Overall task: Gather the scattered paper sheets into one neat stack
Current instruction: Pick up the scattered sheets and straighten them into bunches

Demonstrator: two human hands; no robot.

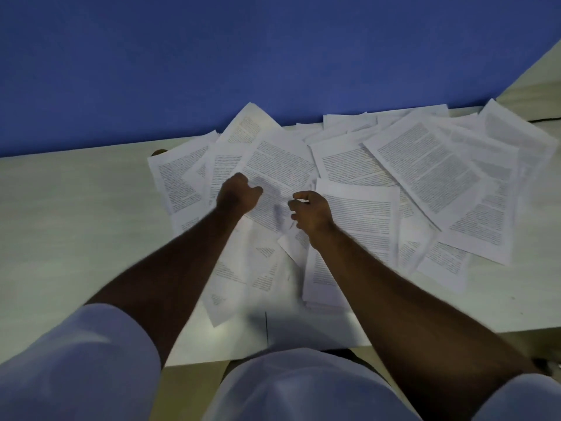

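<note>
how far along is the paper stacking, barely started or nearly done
Barely started. Done: no neat stack shows anywhere. In hand: the left hand and right hand are both over one printed sheet mid-pile; whether either grips it is unclear. Left: nearly everything, since sheets lie fanned and overlapping across the table, up to the blue wall.

This looks like an office or study room. A pale, wood-grain surface (76, 208) stands pushed up against a flat blue wall (212, 56) (it could equally be a fabric partition panel; the blur hides the texture). A second pale surface (537, 86) meets it at an angle in the far right corner, as desks do in a workstation. Spread over the near surface are many printed paper sheets (425, 165), each filled with dense lines of typed text, the sort of document pages found at a desk job.
</note>
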